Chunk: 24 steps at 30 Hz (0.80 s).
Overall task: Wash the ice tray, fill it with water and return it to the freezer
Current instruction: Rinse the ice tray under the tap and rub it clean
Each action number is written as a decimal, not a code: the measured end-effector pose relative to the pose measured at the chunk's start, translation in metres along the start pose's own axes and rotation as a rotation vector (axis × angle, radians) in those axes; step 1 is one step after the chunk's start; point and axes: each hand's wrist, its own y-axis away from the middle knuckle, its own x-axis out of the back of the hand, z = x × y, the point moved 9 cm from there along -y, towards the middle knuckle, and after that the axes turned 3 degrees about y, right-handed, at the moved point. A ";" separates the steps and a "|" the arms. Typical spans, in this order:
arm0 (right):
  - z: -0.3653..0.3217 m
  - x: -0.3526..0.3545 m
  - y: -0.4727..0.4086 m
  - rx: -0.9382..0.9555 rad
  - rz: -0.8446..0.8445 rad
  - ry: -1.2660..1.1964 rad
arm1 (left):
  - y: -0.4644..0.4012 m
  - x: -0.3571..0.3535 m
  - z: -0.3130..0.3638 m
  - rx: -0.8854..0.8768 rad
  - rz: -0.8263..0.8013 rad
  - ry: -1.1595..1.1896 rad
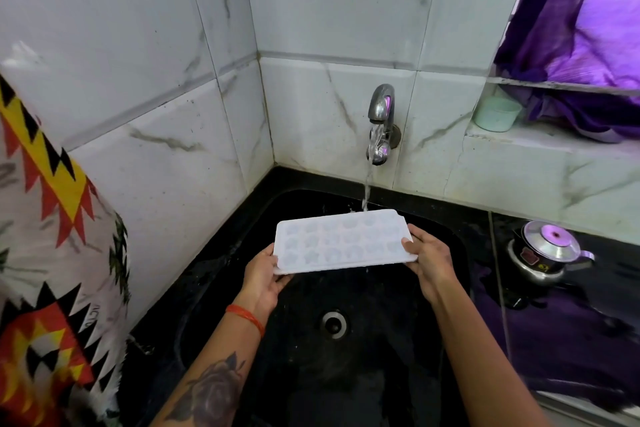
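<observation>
Ice tray (341,241) under running tap (380,125)
Left hand (265,272) and right hand (431,255) each grip clamped on a tray end, arms extended over sink (457,253).

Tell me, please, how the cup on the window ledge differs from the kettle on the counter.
The cup is pale green and looks like matte plastic; the kettle is shiny metal with a dark body. The cup is open-topped; the kettle wears a lid with a knob and has a spout. The cup sits on the raised ledge by the purple curtain; the kettle stands lower, on the black counter. Both stand upright, right of the sink, untouched by either hand.
</observation>
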 end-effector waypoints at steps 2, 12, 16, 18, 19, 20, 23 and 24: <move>-0.004 -0.001 0.001 0.028 -0.011 0.011 | -0.001 0.000 -0.001 -0.004 0.005 -0.025; -0.007 0.006 -0.009 0.076 0.027 0.049 | 0.002 -0.006 -0.008 0.041 -0.006 -0.048; 0.004 0.017 -0.015 0.024 0.090 0.077 | 0.005 -0.013 -0.003 0.005 -0.032 -0.061; 0.010 0.024 -0.018 -0.006 0.124 0.089 | 0.007 -0.016 -0.002 -0.010 -0.046 -0.064; 0.013 0.027 -0.018 -0.019 0.139 0.092 | 0.008 -0.018 -0.001 -0.015 -0.054 -0.063; 0.016 0.031 -0.019 -0.032 0.155 0.095 | 0.009 -0.020 -0.001 -0.019 -0.061 -0.063; 0.021 0.039 -0.018 -0.057 0.188 0.082 | 0.011 -0.026 -0.001 -0.026 -0.079 -0.053; 0.022 0.040 -0.017 -0.062 0.197 0.076 | 0.011 -0.027 -0.001 -0.029 -0.085 -0.051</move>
